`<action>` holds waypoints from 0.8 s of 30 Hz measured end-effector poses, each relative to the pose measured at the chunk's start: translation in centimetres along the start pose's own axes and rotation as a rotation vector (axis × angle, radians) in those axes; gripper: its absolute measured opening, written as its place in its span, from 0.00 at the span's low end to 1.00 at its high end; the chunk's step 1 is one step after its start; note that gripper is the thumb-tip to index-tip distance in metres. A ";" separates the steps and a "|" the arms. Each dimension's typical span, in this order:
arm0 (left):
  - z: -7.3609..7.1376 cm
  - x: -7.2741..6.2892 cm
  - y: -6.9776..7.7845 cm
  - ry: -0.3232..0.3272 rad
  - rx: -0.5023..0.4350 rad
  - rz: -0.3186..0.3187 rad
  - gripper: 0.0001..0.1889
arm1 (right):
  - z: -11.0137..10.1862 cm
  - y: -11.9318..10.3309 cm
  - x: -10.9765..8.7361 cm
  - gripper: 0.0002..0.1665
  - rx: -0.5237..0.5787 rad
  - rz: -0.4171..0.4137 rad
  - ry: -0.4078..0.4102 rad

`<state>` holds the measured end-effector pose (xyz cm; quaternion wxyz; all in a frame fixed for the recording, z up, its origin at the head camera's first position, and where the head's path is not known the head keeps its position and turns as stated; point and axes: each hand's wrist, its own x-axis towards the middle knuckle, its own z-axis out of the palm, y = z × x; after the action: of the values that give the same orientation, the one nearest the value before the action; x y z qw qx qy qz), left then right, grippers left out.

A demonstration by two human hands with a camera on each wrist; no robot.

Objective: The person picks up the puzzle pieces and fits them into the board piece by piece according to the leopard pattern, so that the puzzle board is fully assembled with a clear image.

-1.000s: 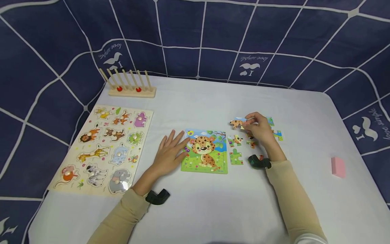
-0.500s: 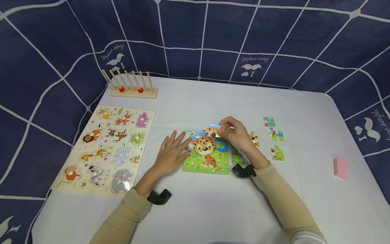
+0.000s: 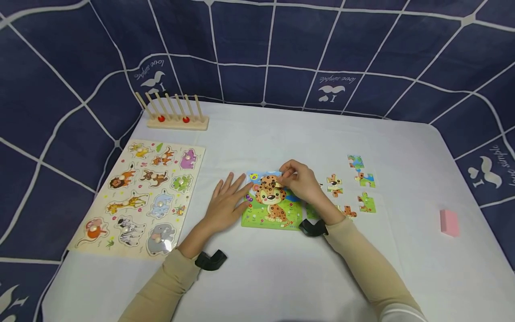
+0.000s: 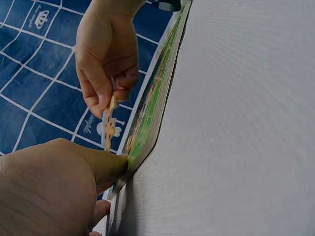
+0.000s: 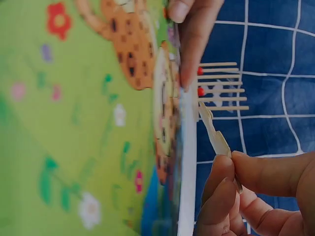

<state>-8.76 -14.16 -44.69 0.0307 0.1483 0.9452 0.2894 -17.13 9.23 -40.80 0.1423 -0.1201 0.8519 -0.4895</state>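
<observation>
A square puzzle board (image 3: pixel 261 219) printed with a spotted leopard cub lies flat on the table. My left hand (image 3: pixel 225 205) rests at its left edge with fingers spread, fingertips on the board's border. My right hand (image 3: pixel 299 181) is over the board's upper right part and pinches a jigsaw piece (image 3: pixel 270 180) between thumb and fingers. That piece shows spotted fur and overlaps the cub's head in the head view. In the right wrist view the piece (image 5: pixel 215 132) is seen edge-on, tilted, above the board. The left wrist view shows the piece (image 4: pixel 109 125) hanging from the right fingertips.
Several loose jigsaw pieces (image 3: pixel 335 185) lie right of the board, partly hidden by the right hand. An animal knob puzzle (image 3: pixel 132 179) lies at the left. Behind it stands a wooden peg rack (image 3: pixel 177 123) with red beads. A pink block (image 3: pixel 449 222) sits far right.
The right hand has picked up a spotted jigsaw piece from the loose ones and carried it left over the board. The left hand has stayed at the board's left edge.
</observation>
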 end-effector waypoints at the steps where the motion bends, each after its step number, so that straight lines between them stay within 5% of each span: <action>1: 0.0 0.0 0.0 0.000 -0.001 0.000 0.27 | 0.1 0.1 0.0 0.11 -0.008 0.000 0.000; 24: 0.0 0.0 0.0 0.004 -0.003 0.010 0.28 | 1.3 0.6 0.0 0.11 -0.347 -0.065 0.115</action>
<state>-8.76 -14.15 -44.64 0.0278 0.1524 0.9440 0.2913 -16.67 8.52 -41.92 0.0546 -0.1418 0.9260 -0.3455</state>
